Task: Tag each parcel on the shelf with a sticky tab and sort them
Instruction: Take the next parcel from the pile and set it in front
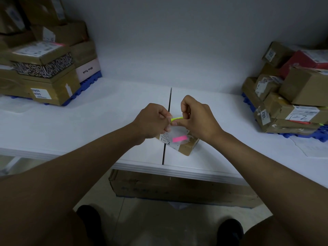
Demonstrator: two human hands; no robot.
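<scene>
- L hand (154, 122) + R hand (197, 118) both up over the small parcel (184, 148), which sits on the white bench (110, 125) near the front edge, right on the seam between the 2 bench panels.
- L grip: fingers curled, pinching what looks like a clear tab sheet (174, 133) w/ a pink tab (179, 138) on it. Sheet hangs just above the parcel's label; can't tell if touching.
- R grip: narrow pinch, thumb + finger on a yellow-green tab (176, 119), which arcs between my two hands. Looks like I'm peeling it off the sheet, not stuck to the parcel yet, I reckon.
- Parcel's label has a handwritten mark, approx "1-3"; can't see any tab on the box itself.
- Left stack (44, 68): several boxes on a blue pallet (88, 82), well apart from me. One box up there shows a pink strip at its top edge, prob a tab.
- Right stack (287, 96): more boxes on another blue pallet, one marked "1-2", w/ red + yellow-green slivers poking out at its edge, maybe tabs.
- Progress, my guess: mid-way. Some parcels seem tagged + sorted into stacks; this one is in hand.
- Left to do: stick tab on this parcel, move it to its stack, then any untagged ones. Can't count those from here.
</scene>
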